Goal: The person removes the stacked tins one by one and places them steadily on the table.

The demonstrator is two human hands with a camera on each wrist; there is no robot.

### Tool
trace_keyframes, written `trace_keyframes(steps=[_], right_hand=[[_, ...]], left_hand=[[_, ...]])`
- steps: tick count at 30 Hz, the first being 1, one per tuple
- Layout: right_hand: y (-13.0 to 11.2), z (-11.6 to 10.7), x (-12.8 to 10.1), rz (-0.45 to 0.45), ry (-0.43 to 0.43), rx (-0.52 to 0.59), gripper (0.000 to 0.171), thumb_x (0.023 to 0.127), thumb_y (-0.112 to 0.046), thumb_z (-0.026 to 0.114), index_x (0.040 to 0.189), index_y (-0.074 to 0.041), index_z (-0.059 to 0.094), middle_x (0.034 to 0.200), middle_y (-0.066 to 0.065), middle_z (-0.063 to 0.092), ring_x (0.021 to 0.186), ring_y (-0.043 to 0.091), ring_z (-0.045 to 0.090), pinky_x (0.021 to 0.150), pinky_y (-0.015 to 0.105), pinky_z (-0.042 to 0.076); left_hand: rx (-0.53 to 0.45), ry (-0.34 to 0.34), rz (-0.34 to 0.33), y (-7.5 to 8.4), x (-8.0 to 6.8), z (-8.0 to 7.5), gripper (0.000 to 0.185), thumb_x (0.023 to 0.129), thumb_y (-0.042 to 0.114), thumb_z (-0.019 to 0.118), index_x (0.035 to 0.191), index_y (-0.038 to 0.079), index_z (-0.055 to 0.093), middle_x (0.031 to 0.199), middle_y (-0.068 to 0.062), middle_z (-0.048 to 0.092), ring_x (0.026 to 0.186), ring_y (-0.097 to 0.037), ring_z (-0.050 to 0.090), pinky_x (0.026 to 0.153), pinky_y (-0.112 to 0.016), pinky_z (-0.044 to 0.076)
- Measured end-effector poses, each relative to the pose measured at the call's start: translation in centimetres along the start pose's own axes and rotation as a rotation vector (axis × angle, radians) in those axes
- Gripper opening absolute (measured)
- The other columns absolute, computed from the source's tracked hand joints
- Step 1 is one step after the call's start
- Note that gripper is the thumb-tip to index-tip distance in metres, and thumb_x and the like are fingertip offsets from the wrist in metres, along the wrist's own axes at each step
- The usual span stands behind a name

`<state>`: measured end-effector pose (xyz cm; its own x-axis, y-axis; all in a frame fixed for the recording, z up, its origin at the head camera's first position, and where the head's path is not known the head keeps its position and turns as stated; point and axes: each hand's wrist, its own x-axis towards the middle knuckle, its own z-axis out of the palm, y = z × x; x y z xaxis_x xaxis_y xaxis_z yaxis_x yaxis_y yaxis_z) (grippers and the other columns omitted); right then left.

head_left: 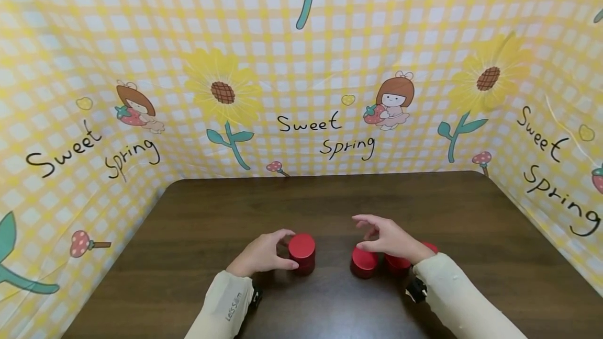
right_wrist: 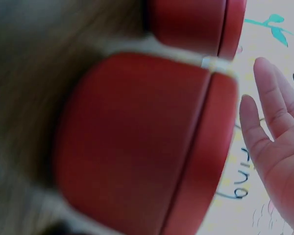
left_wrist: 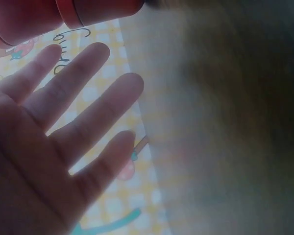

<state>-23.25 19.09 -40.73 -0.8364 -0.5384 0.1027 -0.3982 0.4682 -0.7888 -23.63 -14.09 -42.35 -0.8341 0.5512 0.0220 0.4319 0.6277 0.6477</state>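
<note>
A two-high stack of red round tins [head_left: 302, 253] stands on the dark wooden table [head_left: 301, 198]. My left hand [head_left: 265, 253] is just left of the stack, its thumb close to the stack's lower side. In the left wrist view its fingers [left_wrist: 83, 98] are straight and spread, and the red tin [left_wrist: 63, 14] lies beyond them, not held. My right hand [head_left: 383, 239] hovers with loose, spread fingers over a low red tin [head_left: 364, 262] and a second tin [head_left: 398, 264]. A third tin [head_left: 430, 247] peeks out behind the wrist. The right wrist view shows a red tin [right_wrist: 137, 142] close up, with the fingers [right_wrist: 274, 132] beside it.
A yellow checked cloth [head_left: 301, 67] with sunflowers and "Sweet Spring" lettering walls the table on three sides. The tabletop stretches bare toward its far edge [head_left: 330, 176] and out to both sides of the tins.
</note>
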Motion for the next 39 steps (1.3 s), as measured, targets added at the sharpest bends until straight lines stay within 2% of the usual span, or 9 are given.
trace_keyframes(steps=[6,14,19,28,33,39], right_hand=[[-0.7,1.2,1.1,-0.012,-0.033,-0.009,0.060,0.084,-0.018,0.072,0.136,0.001,0.047,0.120,0.024,0.057,0.080,0.013,0.060,0.069,0.027,0.051],[-1.7,2.9,2.3,-0.053,-0.051,0.009,0.059,0.085,-0.016,0.072,0.136,0.001,0.047,0.119,0.023,0.058,0.081,0.013,0.061,0.076,0.028,0.050],[-2.2,3.8,3.0,-0.057,-0.069,0.020,0.060,0.085,-0.017,0.072,0.137,0.000,0.046,0.120,0.023,0.058,0.082,0.014,0.061,0.075,0.029,0.050],[-2.6,5.3,3.8,-0.062,-0.050,-0.015,0.064,0.083,-0.018,0.074,0.138,-0.001,0.045,0.125,0.023,0.056,0.090,0.024,0.060,0.081,0.042,0.050],[-3.2,6.2,4.5,-0.047,-0.075,-0.032,0.067,0.083,-0.022,0.073,0.139,-0.002,0.044,0.124,0.018,0.057,0.089,0.021,0.060,0.077,0.036,0.051],[-3.8,7.3,4.8,-0.042,-0.061,-0.056,0.069,0.082,-0.025,0.075,0.139,-0.002,0.045,0.121,0.012,0.058,0.086,0.016,0.061,0.075,0.030,0.050]], left_hand=[[0.041,-0.009,0.006,0.3,0.0,0.2,0.066,0.073,0.030,0.082,0.126,0.000,0.055,0.108,-0.006,0.066,0.099,-0.023,0.061,0.083,-0.044,0.048],[0.067,-0.021,-0.001,0.2,0.3,0.3,0.066,0.073,0.029,0.083,0.126,0.000,0.055,0.107,-0.005,0.066,0.097,-0.022,0.061,0.082,-0.042,0.049],[0.087,-0.026,-0.003,0.3,0.4,0.3,0.058,0.072,0.029,0.083,0.118,0.003,0.060,0.103,-0.004,0.067,0.095,-0.022,0.062,0.081,-0.041,0.049],[0.075,-0.074,-0.026,0.7,0.7,0.3,0.053,0.073,0.027,0.082,0.115,0.003,0.060,0.100,-0.002,0.067,0.093,-0.021,0.062,0.081,-0.040,0.050],[0.061,-0.089,-0.012,0.6,0.9,0.5,0.052,0.073,0.026,0.083,0.113,0.002,0.060,0.098,-0.001,0.066,0.090,-0.019,0.062,0.079,-0.040,0.050],[0.059,-0.083,0.000,0.4,1.0,0.6,0.050,0.072,0.025,0.084,0.111,0.004,0.061,0.096,0.002,0.066,0.088,-0.017,0.061,0.077,-0.037,0.049]])
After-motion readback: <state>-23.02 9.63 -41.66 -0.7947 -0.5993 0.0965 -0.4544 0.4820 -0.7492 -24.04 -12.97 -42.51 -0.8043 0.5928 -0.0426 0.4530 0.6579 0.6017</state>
